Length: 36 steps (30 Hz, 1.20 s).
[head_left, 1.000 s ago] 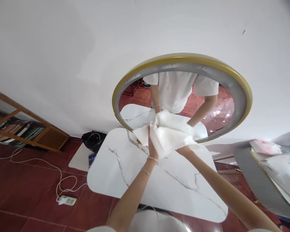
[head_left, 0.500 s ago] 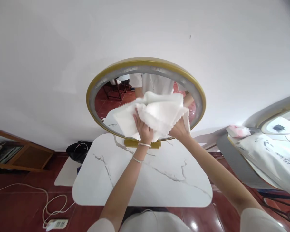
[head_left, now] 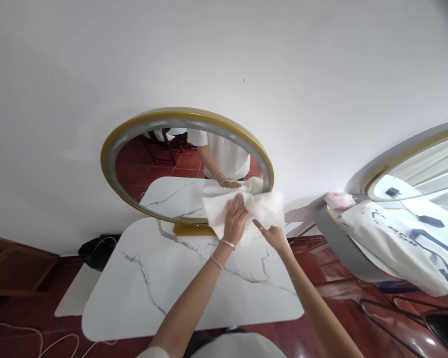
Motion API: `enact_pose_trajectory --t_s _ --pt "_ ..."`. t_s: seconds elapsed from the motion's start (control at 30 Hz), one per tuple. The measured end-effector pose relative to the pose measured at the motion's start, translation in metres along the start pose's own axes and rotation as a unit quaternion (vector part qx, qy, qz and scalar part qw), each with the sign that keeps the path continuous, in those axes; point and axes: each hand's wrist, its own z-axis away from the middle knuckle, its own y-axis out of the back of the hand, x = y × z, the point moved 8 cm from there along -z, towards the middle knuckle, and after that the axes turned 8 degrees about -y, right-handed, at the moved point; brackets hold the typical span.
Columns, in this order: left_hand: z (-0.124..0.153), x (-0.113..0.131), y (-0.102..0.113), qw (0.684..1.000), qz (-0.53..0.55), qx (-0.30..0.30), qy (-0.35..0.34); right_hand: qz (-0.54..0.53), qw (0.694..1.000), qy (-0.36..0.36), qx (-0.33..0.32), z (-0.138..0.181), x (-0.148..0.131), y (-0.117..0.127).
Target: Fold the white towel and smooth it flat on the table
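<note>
A round mirror [head_left: 134, 149] with a gold frame stands on a gold base at the back of a white marble table [head_left: 164, 288], against a white wall. A white cloth [head_left: 269, 209] is pressed on the mirror's lower right edge. My left hand [head_left: 234, 219] lies flat on the cloth, with two thin bracelets on its wrist. My right hand [head_left: 271, 233] holds the cloth's lower right part from below. The mirror reflects a person in a white shirt, the table top and the red floor.
Right of the table a second gold-rimmed mirror [head_left: 414, 169] leans with a white printed bag [head_left: 392, 238] and a pink packet [head_left: 338, 200] by it. A black bag [head_left: 97, 251] and a white mat lie on the red tiled floor at left, beside a wooden shelf [head_left: 15, 271].
Both hands and the cloth have gone from the mirror's middle down to its lower right edge. The view has swung right, so the mirror and table sit further left.
</note>
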Motion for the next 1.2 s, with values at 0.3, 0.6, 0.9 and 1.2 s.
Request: enact_pose_trajectory --t_s 0.3,0.6,0.9,1.2 --pt "0.140 0.029 -0.017 0.986 0.013 -0.151 0.073 -0.373 0.880 -0.293 -0.013 0.065 0.115 -0.021" --pt "0.075 0.052 0.010 0.976 0.108 -0.134 0.137 -0.327 0.908 -0.257 0.051 0.075 0.118 0.012" --pt "0.093 0.060 -0.051 0.823 0.380 -0.273 0.322 -0.247 0.950 -0.191 -0.025 0.104 0.074 0.033" --pt "0.155 0.080 -0.012 0.706 0.451 -0.237 0.492 -0.300 0.901 -0.257 -0.179 0.183 0.080 0.023"
